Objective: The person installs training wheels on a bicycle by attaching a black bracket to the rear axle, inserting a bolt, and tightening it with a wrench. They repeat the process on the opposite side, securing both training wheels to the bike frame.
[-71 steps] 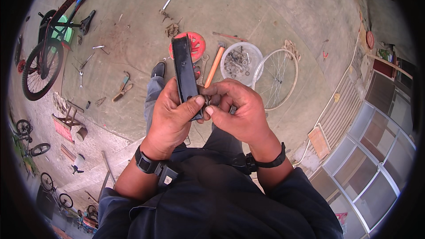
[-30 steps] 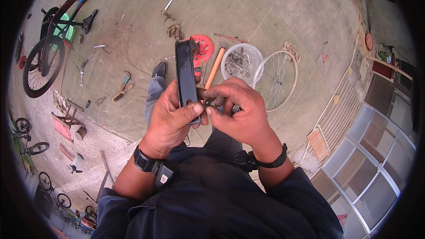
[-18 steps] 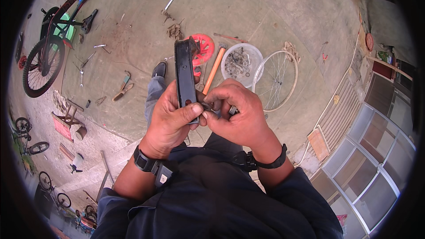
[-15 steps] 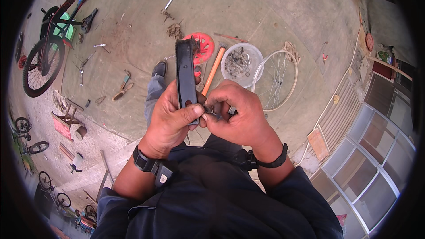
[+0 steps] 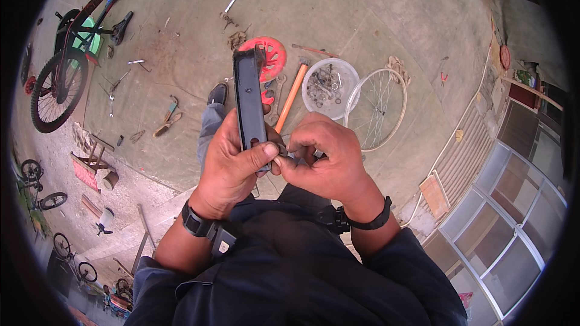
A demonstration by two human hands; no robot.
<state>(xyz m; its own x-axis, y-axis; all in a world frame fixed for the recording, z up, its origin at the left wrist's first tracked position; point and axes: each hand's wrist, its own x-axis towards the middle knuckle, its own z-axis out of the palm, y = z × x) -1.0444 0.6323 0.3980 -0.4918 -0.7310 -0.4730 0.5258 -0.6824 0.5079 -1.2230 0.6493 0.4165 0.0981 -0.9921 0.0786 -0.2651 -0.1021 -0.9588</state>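
A long dark grey metal channel (image 5: 250, 93) with raised edges, a small hole and a larger slot low down stands upright in front of my body. My left hand (image 5: 228, 156) is wrapped round its lower end, thumb pressed across the right side. Close against that thumb, my right hand (image 5: 326, 154) is closed in a pinch at the channel's lower right edge. A small dark piece (image 5: 284, 150) shows between the two hands' fingertips; its kind I cannot make out. The right hand's other fingers are curled and hide what lies in the palm.
On the floor beyond my hands lie a red wheel-like disc (image 5: 273, 58), an orange tube (image 5: 294, 92), a clear tub (image 5: 313, 104) of small metal parts and a bare wheel rim (image 5: 400, 108). A wrench (image 5: 232, 2) lies further off. A bicycle (image 5: 63, 75) stands at the left.
The top of the channel has tilted slightly to the left, showing more of its broad face and uncovering the red disc and a wrench. Both hands keep nearly the same place.
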